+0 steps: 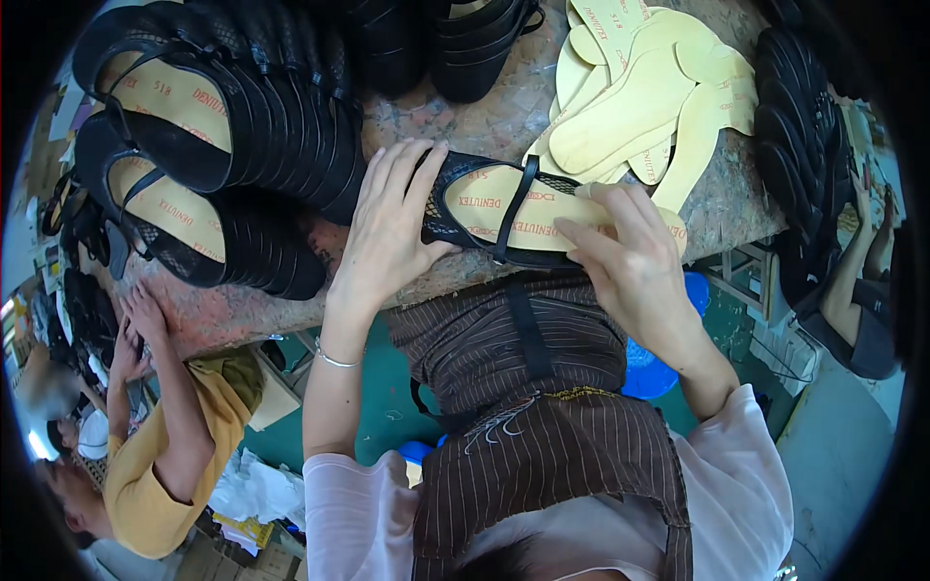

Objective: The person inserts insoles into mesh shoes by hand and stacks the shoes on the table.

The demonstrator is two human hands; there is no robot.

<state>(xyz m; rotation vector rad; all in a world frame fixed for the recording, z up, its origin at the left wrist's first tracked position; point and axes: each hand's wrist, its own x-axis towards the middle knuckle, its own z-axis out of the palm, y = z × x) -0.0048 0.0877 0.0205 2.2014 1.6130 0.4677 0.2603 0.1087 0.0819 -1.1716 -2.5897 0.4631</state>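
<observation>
A black mesh shoe (531, 258) with a thin strap lies on its sole at the table's near edge, its toe to the left. My left hand (389, 225) grips the toe end, fingers over the far side and thumb at the near side. Inside the shoe is a pale yellow insole (496, 203) with red print, passing under the strap. Its heel end sticks out past my right hand (635, 250), whose bent fingers close on the insole near the heel. The shoe's heel is partly hidden by that hand.
Nested black shoes (281, 126) crowd the table (455, 126) on the left, with more black shoes (475, 48) at the back. A loose pile of yellow insoles (630, 107) lies behind my right hand. Another black shoe stack (790, 126) stands right. A person in yellow (160, 474) works at left.
</observation>
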